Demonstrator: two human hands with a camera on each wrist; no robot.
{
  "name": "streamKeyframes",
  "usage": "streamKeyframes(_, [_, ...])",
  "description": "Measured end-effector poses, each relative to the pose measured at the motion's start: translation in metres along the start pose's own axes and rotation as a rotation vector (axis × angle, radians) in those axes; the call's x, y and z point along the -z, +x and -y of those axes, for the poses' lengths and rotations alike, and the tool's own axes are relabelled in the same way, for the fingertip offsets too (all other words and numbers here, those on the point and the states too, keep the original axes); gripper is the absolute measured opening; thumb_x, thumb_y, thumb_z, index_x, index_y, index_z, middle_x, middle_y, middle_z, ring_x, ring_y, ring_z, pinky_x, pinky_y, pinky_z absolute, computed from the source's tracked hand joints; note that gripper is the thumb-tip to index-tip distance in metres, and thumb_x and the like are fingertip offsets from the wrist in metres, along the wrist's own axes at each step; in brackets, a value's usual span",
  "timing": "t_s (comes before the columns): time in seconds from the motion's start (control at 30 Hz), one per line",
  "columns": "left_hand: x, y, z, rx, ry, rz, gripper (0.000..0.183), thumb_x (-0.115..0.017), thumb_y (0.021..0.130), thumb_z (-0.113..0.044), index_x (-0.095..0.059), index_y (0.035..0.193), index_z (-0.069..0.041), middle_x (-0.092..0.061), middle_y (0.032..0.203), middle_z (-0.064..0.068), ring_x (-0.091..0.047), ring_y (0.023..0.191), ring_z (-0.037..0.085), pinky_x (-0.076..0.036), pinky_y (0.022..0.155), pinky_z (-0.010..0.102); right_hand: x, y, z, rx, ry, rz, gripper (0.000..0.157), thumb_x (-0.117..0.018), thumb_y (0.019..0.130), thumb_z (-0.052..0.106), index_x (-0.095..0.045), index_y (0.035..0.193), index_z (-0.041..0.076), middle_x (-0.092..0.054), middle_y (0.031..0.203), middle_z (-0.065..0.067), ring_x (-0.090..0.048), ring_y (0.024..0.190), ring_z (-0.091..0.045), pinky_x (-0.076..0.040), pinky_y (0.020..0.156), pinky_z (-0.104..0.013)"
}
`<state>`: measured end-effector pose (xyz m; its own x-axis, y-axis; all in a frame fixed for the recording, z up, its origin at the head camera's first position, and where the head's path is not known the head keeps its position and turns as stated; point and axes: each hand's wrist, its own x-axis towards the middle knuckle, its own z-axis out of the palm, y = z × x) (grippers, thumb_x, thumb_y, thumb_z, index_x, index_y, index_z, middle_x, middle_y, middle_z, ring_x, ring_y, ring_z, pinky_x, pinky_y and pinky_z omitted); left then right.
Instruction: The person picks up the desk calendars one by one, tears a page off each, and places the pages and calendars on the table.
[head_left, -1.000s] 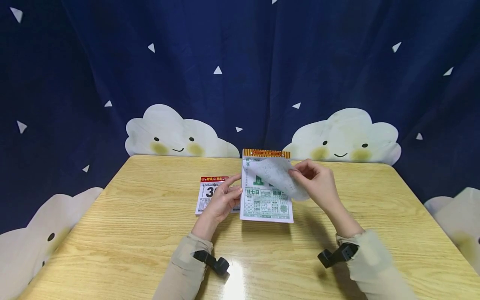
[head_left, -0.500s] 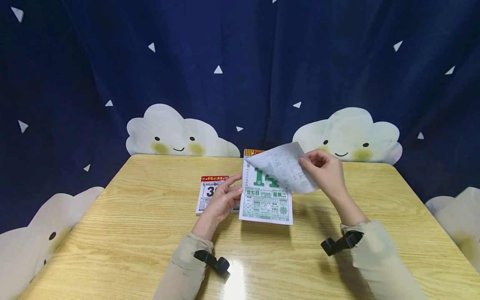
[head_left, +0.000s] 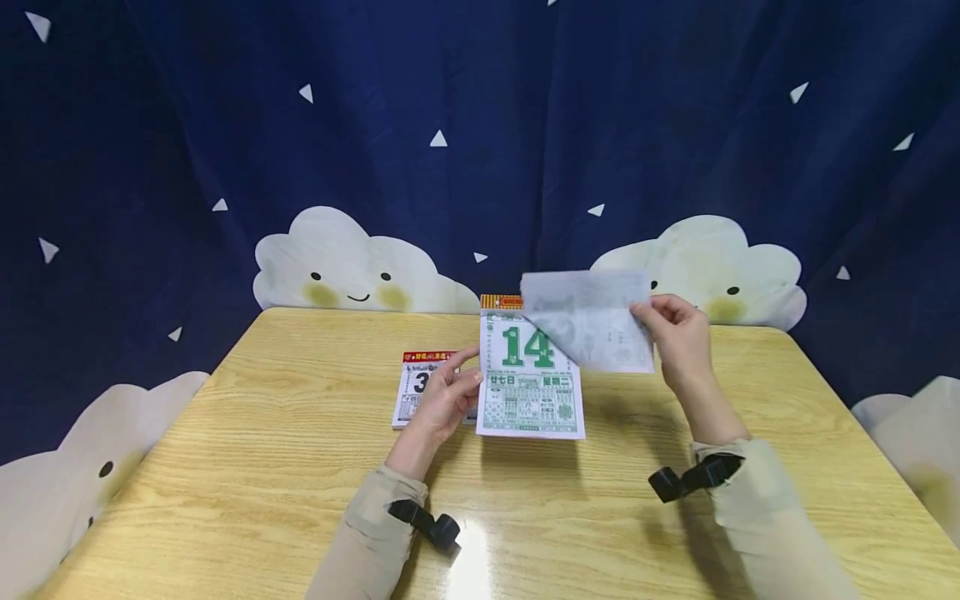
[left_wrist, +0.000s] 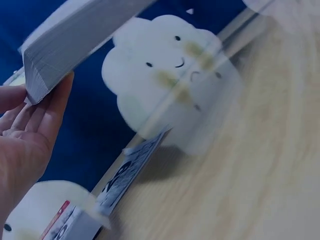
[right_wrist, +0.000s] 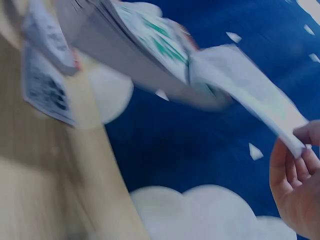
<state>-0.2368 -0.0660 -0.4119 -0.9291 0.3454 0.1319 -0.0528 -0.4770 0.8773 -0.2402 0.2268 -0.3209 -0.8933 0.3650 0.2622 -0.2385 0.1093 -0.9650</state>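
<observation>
A thick tear-off calendar (head_left: pixel 528 410) with a green 14 on its front is held tilted up above the table by my left hand (head_left: pixel 441 402). The left thumb lies at its left edge, and in the left wrist view the fingers are under the page block (left_wrist: pixel 75 47). My right hand (head_left: pixel 684 343) pinches a thin calendar page (head_left: pixel 592 321) by its right side, back face showing. The page is stretched out to the right and overlaps the calendar's upper right part and top strip. In the right wrist view, the page's (right_wrist: pixel 250 85) far end is right at the calendar's upper edge.
A smaller calendar (head_left: pixel 408 402) with a red header lies on the wooden table (head_left: pixel 262 467), partly behind my left hand. Beside it, the left wrist view shows a printed sheet (left_wrist: pixel 131 170). A dark blue curtain (head_left: pixel 510 150) with white clouds hangs behind the table.
My right hand has moved right and up, drawing the page across and uncovering the full green 14. The left hand stays nearly still with the calendar.
</observation>
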Motion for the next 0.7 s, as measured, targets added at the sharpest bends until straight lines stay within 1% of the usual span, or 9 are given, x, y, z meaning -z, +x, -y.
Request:
streamKeyframes(0.03, [0.002, 0.000, -0.001, -0.011, -0.010, -0.012, 0.050, -0.041, 0.088, 0.008, -0.027, 0.136, 0.007, -0.070, 0.084, -0.004, -0.066, 0.069, 0.010, -0.052, 0.066, 0.022, 0.005, 0.003, 0.001, -0.037, 0.092, -0.042, 0.015, -0.066, 0.078, 0.002, -0.060, 0.067, 0.011, -0.051, 0.057, 0.007, -0.047, 0.052, -0.003, -0.041, 0.046, -0.013])
streamKeyframes(0.1, [0.007, 0.000, -0.004, -0.038, -0.034, -0.024, 0.049, -0.040, 0.088, 0.008, -0.029, 0.135, 0.005, -0.070, 0.084, -0.003, -0.066, 0.070, 0.010, -0.053, 0.066, 0.022, 0.016, 0.009, 0.002, -0.086, 0.235, -0.123, 0.016, -0.065, 0.077, -0.002, -0.059, 0.067, 0.009, -0.052, 0.058, 0.004, -0.048, 0.052, -0.003, -0.041, 0.045, -0.012])
streamKeyframes(0.13, [0.009, 0.000, -0.005, -0.052, -0.043, -0.029, 0.048, -0.040, 0.088, 0.008, -0.029, 0.135, 0.005, -0.070, 0.084, -0.002, -0.066, 0.071, 0.010, -0.053, 0.066, 0.022, 0.022, 0.011, 0.002, -0.099, 0.277, -0.152, 0.016, -0.064, 0.078, -0.003, -0.059, 0.068, 0.008, -0.053, 0.060, 0.003, -0.050, 0.052, -0.004, -0.043, 0.045, -0.012])
streamKeyframes(0.2, [0.013, 0.000, -0.007, -0.071, -0.058, -0.024, 0.047, -0.039, 0.089, 0.008, -0.030, 0.134, 0.004, -0.070, 0.086, -0.001, -0.067, 0.073, 0.011, -0.053, 0.067, 0.023, 0.031, 0.015, 0.003, -0.105, 0.316, -0.201, 0.013, -0.064, 0.078, -0.004, -0.058, 0.070, 0.006, -0.053, 0.062, 0.002, -0.052, 0.054, -0.005, -0.044, 0.046, -0.013])
streamKeyframes(0.27, [0.015, 0.000, -0.008, -0.075, -0.060, -0.008, 0.046, -0.038, 0.089, 0.008, -0.030, 0.134, 0.004, -0.070, 0.088, -0.001, -0.067, 0.075, 0.012, -0.053, 0.068, 0.024, 0.037, 0.017, 0.002, -0.105, 0.326, -0.229, 0.011, -0.066, 0.077, -0.003, -0.058, 0.073, 0.004, -0.054, 0.063, 0.000, -0.053, 0.054, -0.006, -0.044, 0.046, -0.013])
streamKeyframes(0.33, [0.014, 0.001, -0.008, -0.066, -0.059, -0.008, 0.046, -0.038, 0.089, 0.008, -0.029, 0.134, 0.004, -0.069, 0.086, -0.002, -0.067, 0.074, 0.011, -0.053, 0.068, 0.024, 0.039, 0.018, 0.002, -0.096, 0.333, -0.241, 0.011, -0.067, 0.077, -0.003, -0.059, 0.074, 0.003, -0.054, 0.063, -0.001, -0.053, 0.055, -0.006, -0.045, 0.047, -0.014])
streamKeyframes(0.47, [0.011, 0.001, -0.007, -0.032, -0.014, -0.024, 0.049, -0.039, 0.089, 0.008, -0.028, 0.136, 0.005, -0.068, 0.082, -0.004, -0.066, 0.070, 0.010, -0.053, 0.065, 0.023, 0.041, 0.017, 0.002, -0.073, 0.318, -0.238, 0.009, -0.068, 0.076, -0.001, -0.061, 0.075, 0.004, -0.056, 0.064, -0.001, -0.054, 0.058, -0.007, -0.047, 0.050, -0.013])
streamKeyframes(0.6, [0.008, 0.001, -0.005, -0.001, 0.020, -0.041, 0.050, -0.040, 0.089, 0.006, -0.027, 0.137, 0.004, -0.069, 0.082, -0.005, -0.065, 0.071, 0.009, -0.052, 0.065, 0.022, 0.042, 0.015, 0.002, -0.070, 0.281, -0.231, 0.008, -0.069, 0.077, 0.002, -0.062, 0.076, 0.007, -0.058, 0.068, -0.001, -0.055, 0.062, -0.007, -0.047, 0.052, -0.012])
streamKeyframes(0.7, [0.006, 0.001, -0.002, 0.022, 0.022, -0.065, 0.049, -0.041, 0.089, 0.006, -0.029, 0.137, 0.004, -0.069, 0.080, -0.005, -0.065, 0.070, 0.009, -0.052, 0.065, 0.022, 0.043, 0.014, 0.001, -0.078, 0.224, -0.224, 0.008, -0.070, 0.077, 0.005, -0.062, 0.078, 0.009, -0.058, 0.071, 0.001, -0.055, 0.065, -0.006, -0.047, 0.054, -0.011])
